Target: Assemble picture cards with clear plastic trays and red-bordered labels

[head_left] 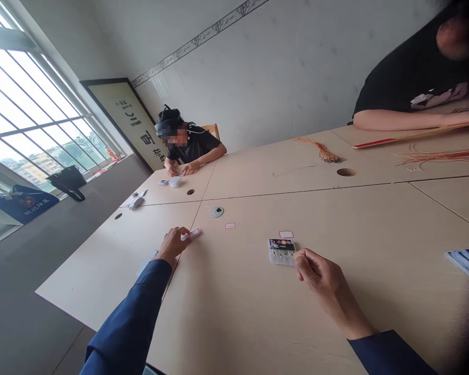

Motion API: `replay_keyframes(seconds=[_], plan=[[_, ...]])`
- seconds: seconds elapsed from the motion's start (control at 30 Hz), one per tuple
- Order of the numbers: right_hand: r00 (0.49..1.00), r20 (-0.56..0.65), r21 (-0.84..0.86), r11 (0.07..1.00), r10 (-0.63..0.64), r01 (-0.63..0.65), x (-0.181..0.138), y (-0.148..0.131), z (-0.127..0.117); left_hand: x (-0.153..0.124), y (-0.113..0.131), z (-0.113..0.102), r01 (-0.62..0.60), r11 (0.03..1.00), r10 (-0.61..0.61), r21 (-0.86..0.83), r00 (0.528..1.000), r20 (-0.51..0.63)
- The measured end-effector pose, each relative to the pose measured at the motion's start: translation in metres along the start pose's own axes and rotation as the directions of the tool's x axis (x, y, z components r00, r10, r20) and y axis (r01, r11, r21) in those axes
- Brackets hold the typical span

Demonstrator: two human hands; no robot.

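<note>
My left hand point(174, 244) is reached out at the table's seam, its fingers closed on a small white label pad with a red border point(194, 233). My right hand point(320, 270) is curled, thumb against the bent index finger, at the right edge of a clear compartment box point(282, 255). Small metal pieces show through the box below a black printed card. Whether the fingers grip the box's edge or something small is hidden. Just behind the box lies a white red-bordered label point(286, 234). Another such label point(230, 226) lies between my hands.
A round metal grommet point(217, 212) and an open cable hole point(346, 172) interrupt the tabletop. Orange wires point(322, 150) lie at the back. Printed cards point(467, 264) are stacked at the right. Two people in black shirts point(197, 143) sit across the table.
</note>
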State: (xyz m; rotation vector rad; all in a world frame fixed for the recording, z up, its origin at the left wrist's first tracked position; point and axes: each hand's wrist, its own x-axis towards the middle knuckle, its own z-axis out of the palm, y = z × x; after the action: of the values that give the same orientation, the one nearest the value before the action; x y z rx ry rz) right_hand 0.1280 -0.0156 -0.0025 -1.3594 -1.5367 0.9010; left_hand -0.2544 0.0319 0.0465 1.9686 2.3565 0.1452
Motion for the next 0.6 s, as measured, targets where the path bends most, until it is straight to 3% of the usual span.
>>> replay_keyframes(seconds=[0.33,0.6], plan=[[1.000,-0.021,-0.044,0.999,-0.016,0.015,0.003,0.008,0.004,0.000,0.001,-0.001,0.003,0.993,-0.010,-0.119,0.998,-0.060],[0.999,0.021,-0.011,0.999,0.037,-0.037,0.002,0.007,0.003,0.002,-0.007,-0.011,0.050,0.955,-0.037,-0.293,0.998,0.050]])
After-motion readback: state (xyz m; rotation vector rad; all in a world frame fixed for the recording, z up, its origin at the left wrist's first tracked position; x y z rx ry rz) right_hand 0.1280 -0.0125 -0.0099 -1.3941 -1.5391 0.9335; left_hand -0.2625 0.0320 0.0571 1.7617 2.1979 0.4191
